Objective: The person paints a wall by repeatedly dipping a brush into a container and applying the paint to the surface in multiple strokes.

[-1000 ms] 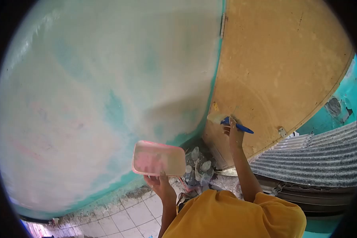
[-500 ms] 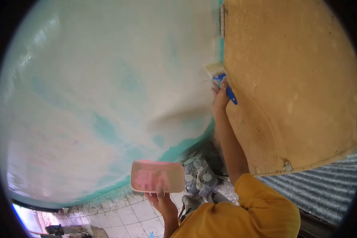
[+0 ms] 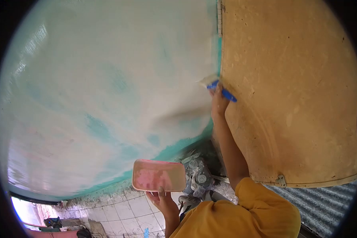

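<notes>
Below the teal-edged pale wall [image 3: 107, 95], the left hand [image 3: 162, 201]'s fingers grip a pink-stained rectangular plastic tray [image 3: 158, 175]. Beside that wall's right edge, the right hand [image 3: 218, 99]'s fingers grip a blue-handled paintbrush [image 3: 226, 93], bristles at the wall.

Wall [image 3: 107, 79] left — door [image 3: 293, 91] right

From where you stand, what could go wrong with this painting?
The brush in the right hand works close to the tan panel, so paint could smear onto it. The tray rests on the left hand with its open side up; a tilt might spill paint on the tiled floor. The bagged items near the feet might be a trip hazard.
</notes>
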`<move>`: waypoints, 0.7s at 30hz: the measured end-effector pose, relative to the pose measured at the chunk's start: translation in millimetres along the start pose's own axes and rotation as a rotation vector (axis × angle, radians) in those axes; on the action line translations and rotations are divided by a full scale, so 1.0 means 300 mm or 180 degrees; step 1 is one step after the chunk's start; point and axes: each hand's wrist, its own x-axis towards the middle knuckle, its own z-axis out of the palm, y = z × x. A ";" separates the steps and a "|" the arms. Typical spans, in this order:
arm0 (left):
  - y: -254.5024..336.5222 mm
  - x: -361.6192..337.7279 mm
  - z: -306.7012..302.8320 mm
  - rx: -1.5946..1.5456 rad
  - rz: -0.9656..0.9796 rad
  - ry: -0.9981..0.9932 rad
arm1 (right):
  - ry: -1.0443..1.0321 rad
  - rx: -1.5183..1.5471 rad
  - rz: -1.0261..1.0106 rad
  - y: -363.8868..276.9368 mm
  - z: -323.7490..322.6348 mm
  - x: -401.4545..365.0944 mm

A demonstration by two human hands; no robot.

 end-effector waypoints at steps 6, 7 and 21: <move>-0.015 -0.012 0.032 -0.0104 -0.0001 -0.0034 | -0.0547 0.0292 -0.0226 -0.219 0.175 0.019; -0.020 -0.015 0.027 -0.0102 -0.0004 -0.0013 | -0.0658 0.0502 -0.0290 -0.218 0.170 0.020; -0.019 -0.034 -0.007 -0.0056 0.0079 0.0154 | 0.0369 -0.0261 0.0855 0.152 -0.181 -0.051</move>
